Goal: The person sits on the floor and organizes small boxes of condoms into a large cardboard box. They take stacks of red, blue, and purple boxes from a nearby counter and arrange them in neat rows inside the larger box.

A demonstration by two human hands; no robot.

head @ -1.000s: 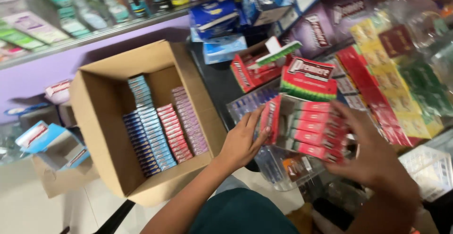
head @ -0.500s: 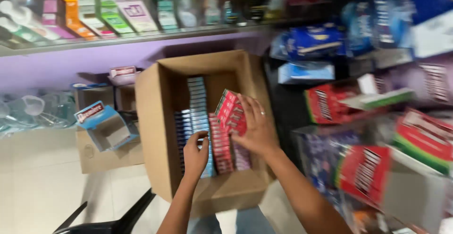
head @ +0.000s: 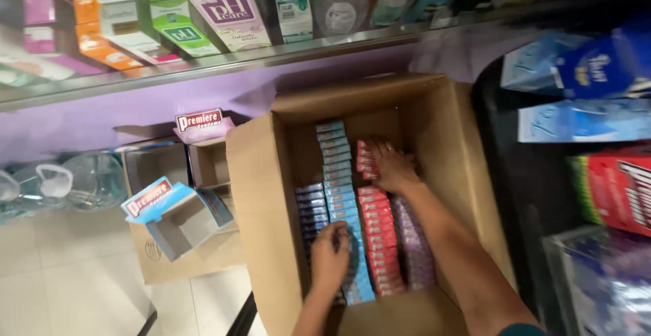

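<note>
An open cardboard carton (head: 252, 193) on the floor holds rows of small packs: dark blue, light blue (head: 337, 173), red (head: 380, 234) and purple (head: 415, 248). My right hand (head: 393, 166) reaches deep inside and presses a small stack of red packs (head: 365, 160) down at the far end of the red row. My left hand (head: 330, 260) rests on the near end of the light blue and dark blue rows, fingers curled over the packs.
An empty blue display box (head: 178, 215) and small brown cartons (head: 210, 163) lie left of the carton. A glass shelf (head: 203, 61) of boxed goods runs above. Blue and red packages (head: 614, 187) crowd the dark counter at right. Pale tiled floor (head: 61, 275) at lower left.
My right hand has carried the red packs from the counter down into the carton and set them at the far end of the red row. The view has swung left.
</note>
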